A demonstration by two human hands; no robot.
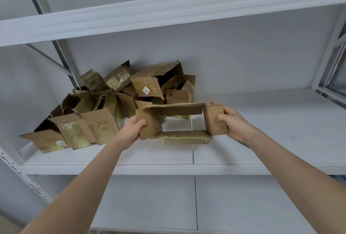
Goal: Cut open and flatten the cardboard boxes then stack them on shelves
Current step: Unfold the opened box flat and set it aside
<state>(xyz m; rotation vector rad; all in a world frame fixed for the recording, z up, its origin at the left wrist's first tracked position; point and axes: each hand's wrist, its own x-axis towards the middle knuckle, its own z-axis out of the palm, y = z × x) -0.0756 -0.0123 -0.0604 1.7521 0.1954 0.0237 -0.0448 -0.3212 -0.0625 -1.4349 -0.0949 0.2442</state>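
Left of centre, a messy pile of cut-open boxes (101,108) is dumped on the shelf (277,132), barely flattened tbh. Mid-frame, the left hand (132,130) is curled round one end of an open-ended box (180,111), the right hand (234,123) round the other; flattening and neat stacking are left.

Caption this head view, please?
Left hand and right hand hold an open-ended brown cardboard box above a white shelf beside piled cardboard boxes.

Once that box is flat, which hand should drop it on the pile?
Probably left: left hand grips the box end nearest the pile; right hand holds the far end.
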